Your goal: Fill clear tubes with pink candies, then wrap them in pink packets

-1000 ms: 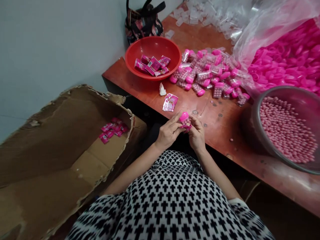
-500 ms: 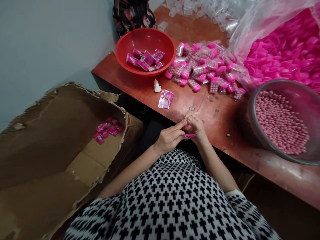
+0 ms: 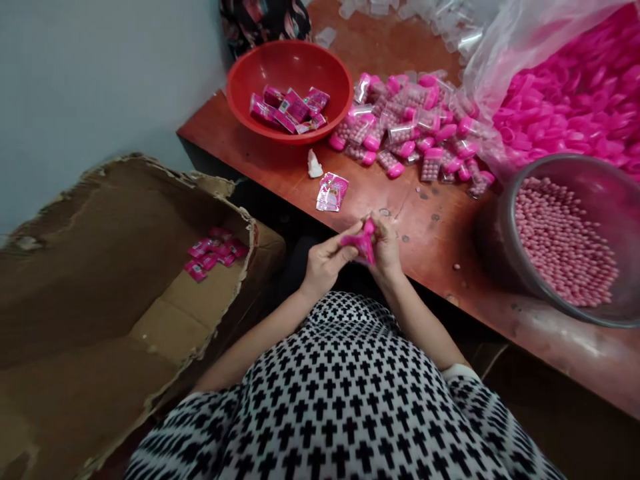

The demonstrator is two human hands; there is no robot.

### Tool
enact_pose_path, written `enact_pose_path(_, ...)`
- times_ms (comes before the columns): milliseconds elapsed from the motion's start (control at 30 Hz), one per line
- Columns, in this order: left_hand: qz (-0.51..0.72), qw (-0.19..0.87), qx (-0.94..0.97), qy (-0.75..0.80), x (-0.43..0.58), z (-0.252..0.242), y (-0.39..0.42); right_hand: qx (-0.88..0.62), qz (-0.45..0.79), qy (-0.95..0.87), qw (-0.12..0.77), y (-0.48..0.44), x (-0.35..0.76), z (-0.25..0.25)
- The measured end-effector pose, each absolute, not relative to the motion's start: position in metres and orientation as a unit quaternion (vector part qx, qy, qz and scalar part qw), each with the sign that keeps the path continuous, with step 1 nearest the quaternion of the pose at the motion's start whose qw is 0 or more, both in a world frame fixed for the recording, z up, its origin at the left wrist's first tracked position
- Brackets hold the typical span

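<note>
My left hand [image 3: 323,263] pinches a pink printed wrapper [image 3: 361,245] between thumb and fingers, just over the table's front edge. Close against it, my right hand [image 3: 387,248] is closed around a small container whose pink cap [image 3: 369,227] shows at the fingers; its body is mostly hidden. The wrapper touches or overlaps the container, though I cannot tell whether it is around it. Flat on the table beyond my left hand lies a small stack of pink wrappers [image 3: 332,192], with a white crumpled scrap [image 3: 314,164] behind it.
A red bowl [image 3: 240,100] holds several wrapped containers. Bead-filled containers with pink caps [image 3: 403,133] are piled beside it. To the right stand a grey tub [image 3: 505,220] of pink beads and a plastic bag of pink caps [image 3: 565,100]. An open cardboard box [image 3: 170,313] is at left.
Both hands have moved slightly up and left. The pink wrapper has turned and now shows more of its face, and the container's pink cap is raised between the hands.
</note>
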State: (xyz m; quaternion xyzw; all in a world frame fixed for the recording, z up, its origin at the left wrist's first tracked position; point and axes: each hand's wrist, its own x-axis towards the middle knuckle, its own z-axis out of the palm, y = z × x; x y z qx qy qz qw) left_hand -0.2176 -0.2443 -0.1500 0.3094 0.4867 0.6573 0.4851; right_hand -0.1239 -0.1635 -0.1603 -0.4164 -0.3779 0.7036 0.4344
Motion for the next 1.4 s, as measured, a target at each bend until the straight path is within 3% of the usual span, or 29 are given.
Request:
enact_pose_path(100, 0.710, 0.540, 0.131, 0.432, -0.227, -0.144, -0.233, -0.403, 0.733, -0.282, 0.470, -0.160, -0.112, -0.152)
enact_pose_path(233, 0.715, 0.568, -0.019, 0.406, -0.238, -0.148, -0.221, -0.396, 0.752, -0.286, 0.443, -0.179, -0.102, -0.147)
enact_pose_path(567, 0.734, 0.558, -0.131, 0.364, -0.230, -0.151, -0.210, -0.422, 0.633, -0.339, 0.554, -0.206, -0.123, -0.165)
enact_pose_path(967, 0.730, 0.577, -0.130, 0.341, -0.215, -0.150, -0.203, -0.436, 0.562, -0.381, 0.591, -0.192, -0.121, -0.179)
enact_pose_path(1133, 0.734, 0.581, -0.093, 0.341, -0.211, -0.151, -0.203, -0.474, 0.518, -0.425, 0.572, -0.190, -0.121, -0.187)
enact_pose_path(1400, 0.748, 0.538, 0.046, 0.385, -0.214, -0.147, -0.203, -0.455, 0.557, -0.456, 0.524, -0.193, -0.124, -0.171)
